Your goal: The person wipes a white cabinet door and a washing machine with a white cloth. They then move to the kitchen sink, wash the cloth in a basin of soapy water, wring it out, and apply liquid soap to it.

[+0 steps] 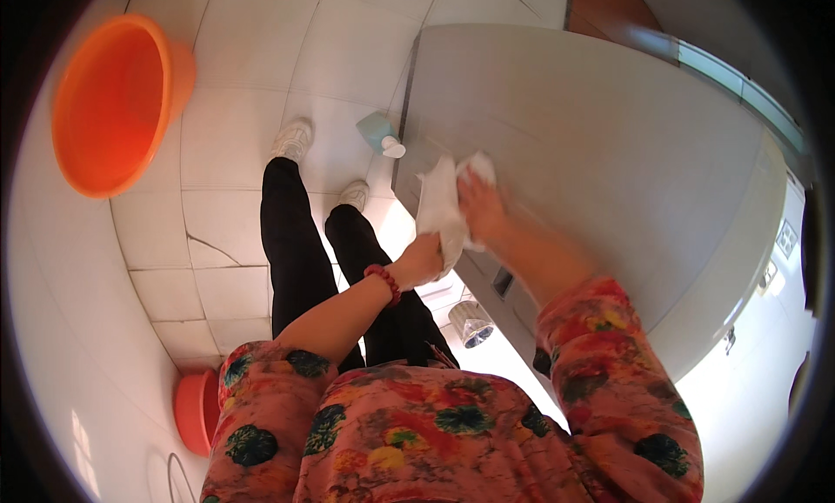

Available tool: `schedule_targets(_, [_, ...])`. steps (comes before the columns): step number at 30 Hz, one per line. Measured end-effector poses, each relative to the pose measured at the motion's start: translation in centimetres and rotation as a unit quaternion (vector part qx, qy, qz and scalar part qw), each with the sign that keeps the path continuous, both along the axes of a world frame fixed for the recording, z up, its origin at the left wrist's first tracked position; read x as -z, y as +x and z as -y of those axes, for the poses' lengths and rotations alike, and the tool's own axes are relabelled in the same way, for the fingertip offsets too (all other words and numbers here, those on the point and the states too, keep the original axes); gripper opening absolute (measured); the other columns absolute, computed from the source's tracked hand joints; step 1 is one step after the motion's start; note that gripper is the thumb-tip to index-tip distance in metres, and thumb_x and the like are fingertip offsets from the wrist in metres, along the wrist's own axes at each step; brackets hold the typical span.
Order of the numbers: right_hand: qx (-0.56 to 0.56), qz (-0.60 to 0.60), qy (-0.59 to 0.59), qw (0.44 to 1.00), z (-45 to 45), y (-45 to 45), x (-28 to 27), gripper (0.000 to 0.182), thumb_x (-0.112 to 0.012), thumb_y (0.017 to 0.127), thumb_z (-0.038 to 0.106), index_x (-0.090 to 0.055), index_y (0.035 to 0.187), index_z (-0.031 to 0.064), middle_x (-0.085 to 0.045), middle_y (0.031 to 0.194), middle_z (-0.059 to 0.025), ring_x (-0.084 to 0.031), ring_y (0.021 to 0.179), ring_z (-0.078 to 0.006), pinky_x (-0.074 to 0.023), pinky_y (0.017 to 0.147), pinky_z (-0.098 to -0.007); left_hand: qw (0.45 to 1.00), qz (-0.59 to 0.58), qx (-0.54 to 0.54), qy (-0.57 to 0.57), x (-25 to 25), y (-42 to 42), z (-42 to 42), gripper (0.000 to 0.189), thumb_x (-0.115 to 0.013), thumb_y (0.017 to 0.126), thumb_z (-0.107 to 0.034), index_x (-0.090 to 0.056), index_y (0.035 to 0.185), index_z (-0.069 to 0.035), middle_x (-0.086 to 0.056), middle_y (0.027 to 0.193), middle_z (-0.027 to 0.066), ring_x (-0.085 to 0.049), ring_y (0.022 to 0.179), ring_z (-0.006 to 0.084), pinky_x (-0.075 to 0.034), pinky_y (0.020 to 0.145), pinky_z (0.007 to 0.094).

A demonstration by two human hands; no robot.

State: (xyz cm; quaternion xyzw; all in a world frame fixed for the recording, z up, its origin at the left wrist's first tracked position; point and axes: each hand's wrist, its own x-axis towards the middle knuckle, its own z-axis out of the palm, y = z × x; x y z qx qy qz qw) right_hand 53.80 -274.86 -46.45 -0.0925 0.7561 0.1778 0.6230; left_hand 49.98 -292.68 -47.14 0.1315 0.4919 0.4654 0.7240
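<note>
My left hand [419, 263], with a red bead bracelet at the wrist, grips the lower end of a white cloth [438, 196]. The cloth stretches upward from that hand along the edge of a large smooth grey panel [587, 124], which seems to belong to a household appliance. Blurred, my right hand [481, 206] lies over another part of the cloth against the panel, close to its left edge. White material shows past its fingertips and below the palm; how tightly the fingers hold it is partly hidden.
A pale blue bottle with a white cap [377, 132] is on the tiled floor [241, 131] by the panel's edge. An orange tub [114, 105] stands at upper left and a red bucket [197, 413] at lower left. Below the panel's edge is a shiny cylindrical bin [471, 321].
</note>
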Motion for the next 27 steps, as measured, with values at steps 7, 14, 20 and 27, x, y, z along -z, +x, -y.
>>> schedule_targets(7, [0.319,-0.111,-0.041,0.94,5.9,20.3,-3.6,0.067,-0.06,0.073,0.024,-0.039,0.131,-0.0029,-0.036,0.139,-0.0137,-0.037,0.127,-0.0216,-0.0237,0.106,-0.0317,0.981,0.107,0.162,-0.02,-4.1,0.7,4.0,0.06,-0.046,0.078,0.001,-0.029,0.135,0.006,-0.062,0.087,0.02,-0.058,0.064,0.0201,-0.048,0.055,0.0302])
schedule_targets(14, [0.353,-0.169,-0.014,0.92,9.0,17.2,-10.4,0.063,-0.054,0.076,0.007,-0.031,0.133,-0.0075,-0.046,0.129,-0.0189,-0.045,0.119,-0.0272,-0.0317,0.102,-0.0326,0.976,0.01,0.21,0.059,-4.9,3.7,3.3,0.04,-0.049,0.078,-0.004,-0.051,0.117,0.003,-0.063,0.094,0.0173,-0.06,0.082,0.025,-0.048,0.073,0.0344])
schedule_targets(20, [0.4,-0.39,-0.029,0.829,7.6,12.7,-8.5,0.066,-0.049,0.078,0.0,-0.021,0.138,-0.0043,-0.051,0.118,-0.0203,-0.05,0.105,-0.0326,-0.0388,0.092,-0.0374,0.988,0.088,0.124,-0.014,-6.4,4.9,2.2,0.033,-0.05,0.077,-0.005,-0.055,0.109,0.002,-0.061,0.089,0.0134,-0.057,0.078,0.019,-0.047,0.069,0.0291])
schedule_targets(27, [0.461,-0.494,-0.025,0.737,10.0,15.6,-8.4,0.062,-0.044,0.081,0.002,-0.021,0.139,-0.003,-0.053,0.113,-0.0192,-0.053,0.092,-0.0346,-0.042,0.082,-0.0406,0.964,0.126,-0.192,-0.132,-3.3,11.9,3.1,0.021,-0.053,0.081,0.0,-0.053,0.102,0.004,-0.059,0.09,0.008,-0.057,0.076,0.0155,-0.046,0.067,0.0267])
